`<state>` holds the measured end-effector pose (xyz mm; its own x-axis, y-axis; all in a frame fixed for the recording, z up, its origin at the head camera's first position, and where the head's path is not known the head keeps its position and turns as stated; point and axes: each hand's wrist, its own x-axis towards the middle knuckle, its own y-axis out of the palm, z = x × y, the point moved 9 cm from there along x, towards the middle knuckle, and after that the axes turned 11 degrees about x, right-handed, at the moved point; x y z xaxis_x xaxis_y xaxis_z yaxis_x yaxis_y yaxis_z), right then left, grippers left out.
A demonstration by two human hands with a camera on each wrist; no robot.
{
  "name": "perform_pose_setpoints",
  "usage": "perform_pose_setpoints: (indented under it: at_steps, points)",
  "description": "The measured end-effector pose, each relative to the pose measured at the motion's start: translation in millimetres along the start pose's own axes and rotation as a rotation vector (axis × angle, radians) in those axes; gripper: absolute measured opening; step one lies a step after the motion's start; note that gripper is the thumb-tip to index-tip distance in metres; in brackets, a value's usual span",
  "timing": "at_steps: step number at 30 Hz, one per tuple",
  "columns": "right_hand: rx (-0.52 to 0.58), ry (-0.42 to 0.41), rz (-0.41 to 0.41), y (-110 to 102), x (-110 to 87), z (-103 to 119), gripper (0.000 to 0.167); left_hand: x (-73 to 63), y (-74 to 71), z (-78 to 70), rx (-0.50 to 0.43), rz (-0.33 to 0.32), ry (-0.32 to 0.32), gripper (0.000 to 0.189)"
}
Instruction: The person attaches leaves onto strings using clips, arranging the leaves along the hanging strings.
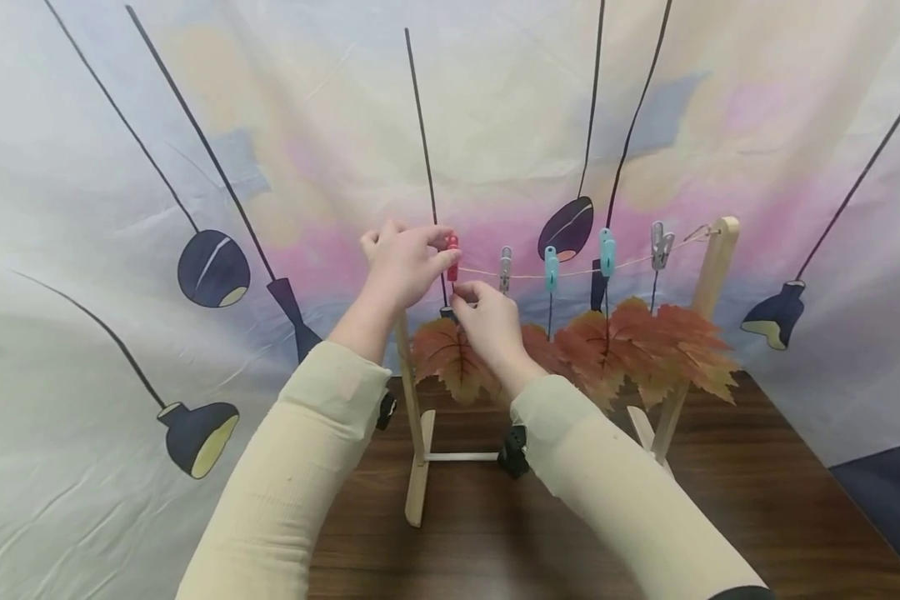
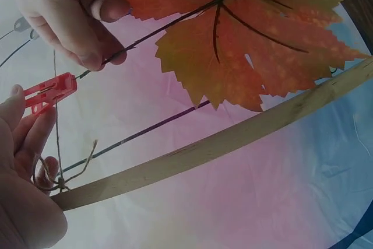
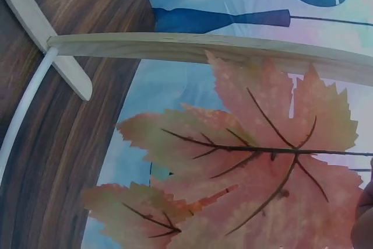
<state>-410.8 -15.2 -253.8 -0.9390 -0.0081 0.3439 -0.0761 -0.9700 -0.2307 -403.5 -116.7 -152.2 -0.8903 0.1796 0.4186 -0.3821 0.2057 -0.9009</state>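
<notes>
My left hand (image 1: 405,262) pinches a red clothespin (image 2: 51,93) between thumb and fingers, up at the left end of a thin string (image 2: 57,138). The thumb and fingers of my right hand (image 1: 491,321) grip the dark stem (image 2: 175,24) of an orange-red maple leaf (image 2: 250,33) just below. The stem's top end is right at the clothespin's mouth. In the right wrist view the leaf (image 3: 285,161) hangs in front of a wooden post (image 3: 204,48), and only a fingertip shows at the right edge.
Along the string hang a grey clothespin (image 1: 506,268), two turquoise clothespins (image 1: 551,268) and another grey one (image 1: 660,247), with more maple leaves (image 1: 645,342) below. A wooden post (image 1: 716,258) holds the string's right end. The stand's white crossbar (image 1: 461,457) runs above the brown table (image 1: 465,542).
</notes>
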Motion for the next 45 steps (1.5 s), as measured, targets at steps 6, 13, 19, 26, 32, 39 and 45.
perform_pose_setpoints:
  at_steps: [6,13,19,26,32,39,45]
  points:
    - [-0.016,-0.008,0.009,-1,-5.0,-2,0.03,-1.6,-2.5,3.1,0.008,-0.029,-0.004,0.038]
    - [-0.017,-0.028,0.004,-8,-13.0,-4,0.03,-5.3,-6.7,7.6,-0.01,-0.06,-0.007,0.052]
    - [-0.024,-0.106,0.033,-12,-29.2,-8,0.029,-16.3,-12.9,20.9,-0.12,-0.151,-0.067,0.068]
    - [0.014,-0.242,0.05,-18,-56.8,-16,0.025,-42.3,-12.5,42.4,-0.31,-0.354,-0.093,0.084]
    - [0.022,-0.261,0.07,-22,-77.4,-38,0.027,-74.2,9.2,59.7,-0.462,-0.452,-0.093,0.09]
    - [-0.006,-0.221,0.176,-23,-110.2,-83,0.037,-115.7,56.1,72.9,-0.507,-0.47,-0.037,0.091]
    - [-0.015,-0.169,0.205,-34,-135.5,-122,0.038,-145.2,92.3,73.0,-0.513,-0.381,0.011,0.092]
